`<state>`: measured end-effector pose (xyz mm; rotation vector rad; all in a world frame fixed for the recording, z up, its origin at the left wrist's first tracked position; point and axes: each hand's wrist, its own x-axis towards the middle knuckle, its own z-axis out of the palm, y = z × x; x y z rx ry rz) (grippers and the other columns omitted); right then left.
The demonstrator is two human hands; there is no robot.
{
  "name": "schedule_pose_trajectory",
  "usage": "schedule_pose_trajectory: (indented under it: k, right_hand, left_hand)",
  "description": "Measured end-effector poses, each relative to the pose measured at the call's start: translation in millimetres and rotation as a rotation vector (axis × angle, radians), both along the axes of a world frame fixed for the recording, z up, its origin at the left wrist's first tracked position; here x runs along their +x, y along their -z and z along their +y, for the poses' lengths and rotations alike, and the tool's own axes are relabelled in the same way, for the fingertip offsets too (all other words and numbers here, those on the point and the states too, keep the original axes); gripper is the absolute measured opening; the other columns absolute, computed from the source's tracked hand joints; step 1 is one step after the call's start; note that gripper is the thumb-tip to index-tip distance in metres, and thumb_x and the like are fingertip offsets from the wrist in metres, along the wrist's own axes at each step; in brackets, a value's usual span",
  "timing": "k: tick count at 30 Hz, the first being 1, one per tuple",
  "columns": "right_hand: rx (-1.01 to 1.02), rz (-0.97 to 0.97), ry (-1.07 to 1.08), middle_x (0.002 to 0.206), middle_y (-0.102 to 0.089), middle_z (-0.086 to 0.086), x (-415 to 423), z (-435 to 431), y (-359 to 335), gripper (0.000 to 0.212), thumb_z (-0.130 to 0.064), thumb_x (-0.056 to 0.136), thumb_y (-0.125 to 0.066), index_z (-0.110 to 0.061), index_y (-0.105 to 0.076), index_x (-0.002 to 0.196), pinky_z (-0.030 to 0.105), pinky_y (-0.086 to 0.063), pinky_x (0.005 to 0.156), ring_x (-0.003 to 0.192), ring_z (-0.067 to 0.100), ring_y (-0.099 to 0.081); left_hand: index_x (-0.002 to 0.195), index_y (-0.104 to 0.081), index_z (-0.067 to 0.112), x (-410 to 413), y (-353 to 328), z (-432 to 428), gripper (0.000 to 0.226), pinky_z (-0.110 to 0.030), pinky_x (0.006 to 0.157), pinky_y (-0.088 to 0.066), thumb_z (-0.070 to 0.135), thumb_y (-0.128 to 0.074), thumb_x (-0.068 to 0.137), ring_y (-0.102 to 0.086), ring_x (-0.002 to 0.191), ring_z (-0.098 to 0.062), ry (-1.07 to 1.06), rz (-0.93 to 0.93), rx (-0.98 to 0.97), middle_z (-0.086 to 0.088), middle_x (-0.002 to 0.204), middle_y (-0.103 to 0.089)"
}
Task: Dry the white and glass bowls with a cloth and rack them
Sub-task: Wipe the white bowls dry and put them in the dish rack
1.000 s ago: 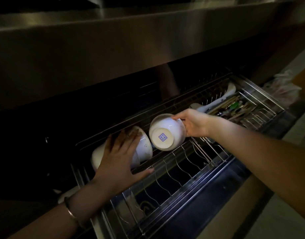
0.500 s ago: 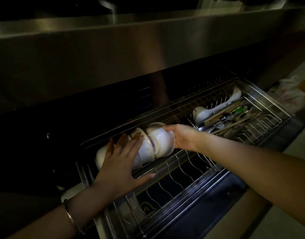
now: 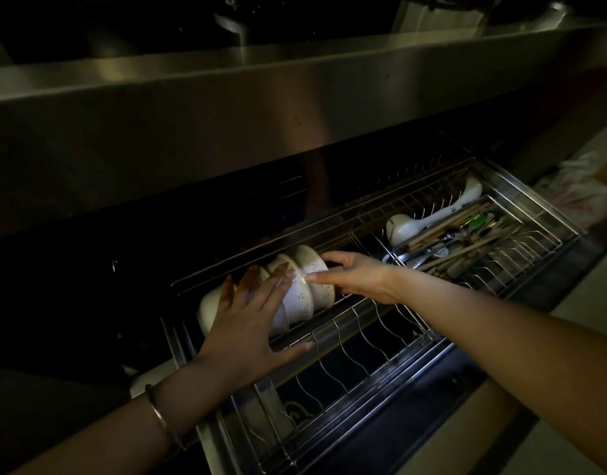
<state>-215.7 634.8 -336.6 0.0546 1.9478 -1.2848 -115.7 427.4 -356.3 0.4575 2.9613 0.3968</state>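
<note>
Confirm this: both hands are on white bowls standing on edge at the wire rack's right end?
Wrong end. The head view shows the white bowls standing on edge at the left end of the wire rack, left hand and right hand on them.

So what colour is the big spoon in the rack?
The spoon is white, seen in the head view.

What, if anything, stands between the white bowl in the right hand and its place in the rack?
Nothing visible does. The right hand pinches the white bowl, which stands on edge in the back row of the rack, against the next bowl. The left hand lies flat on that next bowl, beside the slot, not in it.
</note>
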Motion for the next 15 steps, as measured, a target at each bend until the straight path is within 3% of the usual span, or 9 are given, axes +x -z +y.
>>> schedule_pose_trajectory:
  k: [3,7,9,11,13,15]
  right_hand:
    - [0.156,0.139,-0.147,0.131,-0.058,0.006,3.7,2.4,-12.8,0.066,-0.032,0.083,-0.07,-0.024,-0.04,0.141,0.031,-0.039,0.102,0.12,0.016,-0.054]
    - [0.302,0.282,-0.229,0.136,-0.053,0.007,18.4,4.4,-39.5,0.071,-0.029,0.083,-0.071,-0.023,-0.034,0.144,0.033,-0.043,0.102,0.12,0.019,-0.054]
    - [0.317,0.372,-0.149,0.142,-0.046,0.003,35.7,6.3,-60.0,0.07,-0.029,0.084,-0.07,-0.024,-0.034,0.144,0.03,-0.044,0.098,0.123,0.018,-0.051]
    - [0.306,0.507,-0.058,0.145,-0.043,-0.001,61.0,7.7,-84.5,0.066,-0.029,0.086,-0.068,-0.026,-0.036,0.143,0.027,-0.041,0.1,0.129,0.016,-0.045]
    - [0.278,0.645,0.04,0.143,-0.042,-0.008,92.7,6.9,-110.5,0.059,-0.029,0.087,-0.066,-0.03,-0.039,0.139,0.023,-0.035,0.1,0.131,0.009,-0.039]
    - [0.235,0.758,0.143,0.137,-0.04,-0.016,125.6,0.2,-137.9,0.055,-0.035,0.085,-0.064,-0.037,-0.04,0.134,0.016,-0.032,0.097,0.128,0.0,-0.035]
  left_hand:
    - [0.149,0.019,0.034,-1.1,0.2,1.5,0.11,-0.044,0.114,0.017,0.092,0.006,0.056,0.0,0.148,-0.024,0.0,-0.025,-0.031,0.013,0.16,0.006]
    - [0.151,0.011,0.031,-2.2,-7.6,3.5,0.11,-0.041,0.113,0.014,0.09,-0.003,0.06,0.006,0.148,-0.021,-0.008,-0.062,0.018,0.01,0.161,0.007]
    - [0.152,0.004,0.029,0.7,-24.0,4.8,0.108,-0.034,0.113,0.01,0.089,-0.01,0.063,0.0,0.147,-0.019,0.018,-0.052,0.059,0.007,0.161,0.001]
    - [0.153,-0.001,0.028,6.4,-48.7,7.5,0.092,-0.026,0.109,0.005,0.076,-0.021,0.077,-0.003,0.147,-0.016,0.055,-0.011,0.108,0.006,0.161,-0.001]
    - [0.153,-0.004,0.029,14.5,-79.4,8.8,0.077,-0.027,0.113,-0.001,0.059,-0.04,0.092,-0.001,0.147,-0.011,0.093,0.0,0.177,0.009,0.161,-0.001]
    - [0.153,-0.008,0.031,23.3,-110.4,6.4,0.071,-0.029,0.117,-0.007,0.05,-0.045,0.095,-0.004,0.147,-0.009,0.144,0.041,0.243,0.011,0.161,-0.005]
